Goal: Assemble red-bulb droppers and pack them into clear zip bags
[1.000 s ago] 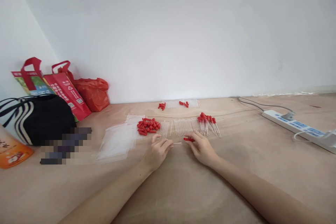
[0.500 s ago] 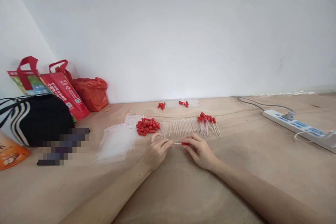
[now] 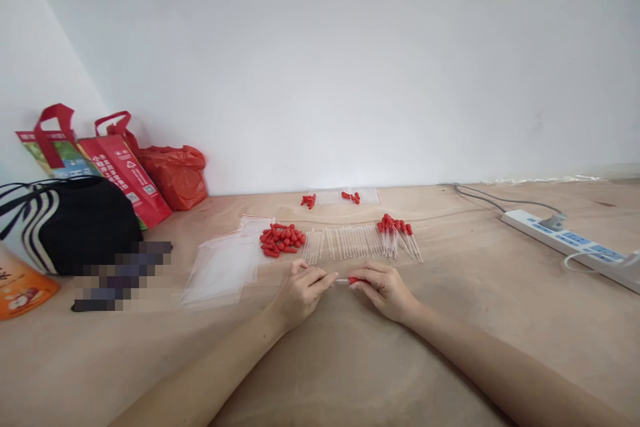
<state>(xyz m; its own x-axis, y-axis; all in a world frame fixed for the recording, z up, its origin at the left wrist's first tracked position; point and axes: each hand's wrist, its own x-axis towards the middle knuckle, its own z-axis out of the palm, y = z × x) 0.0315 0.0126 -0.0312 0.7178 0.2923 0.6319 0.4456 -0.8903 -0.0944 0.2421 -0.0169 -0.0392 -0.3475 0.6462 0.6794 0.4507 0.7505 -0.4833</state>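
My left hand (image 3: 304, 292) pinches a thin clear dropper tube (image 3: 343, 281) near its left part. A red rubber dropper bulb (image 3: 354, 279) is gripped between the thumb and fingers of my right hand (image 3: 383, 292), in line with the tube and meeting its right end. How deep the tube sits in the bulb cannot be made out. Just beyond my hands lies a row of clear dropper tubes (image 3: 350, 242). Loose red bulbs (image 3: 283, 240) are heaped at the row's left end, and droppers with red bulbs on them (image 3: 395, 227) lie at its right end.
Clear zip bags (image 3: 220, 270) lie on the wooden table (image 3: 330, 367) at left. Against the wall is another bag (image 3: 370, 196) with red bulbs and tubes near it. Shopping bags (image 3: 125, 173) and a black bag (image 3: 90, 227) stand far left; a power strip (image 3: 565, 238) lies right.
Both hands have shifted slightly nearer to me, and the left one a little to the right. Tube and bulb stay held between them; less of the bulb shows now.
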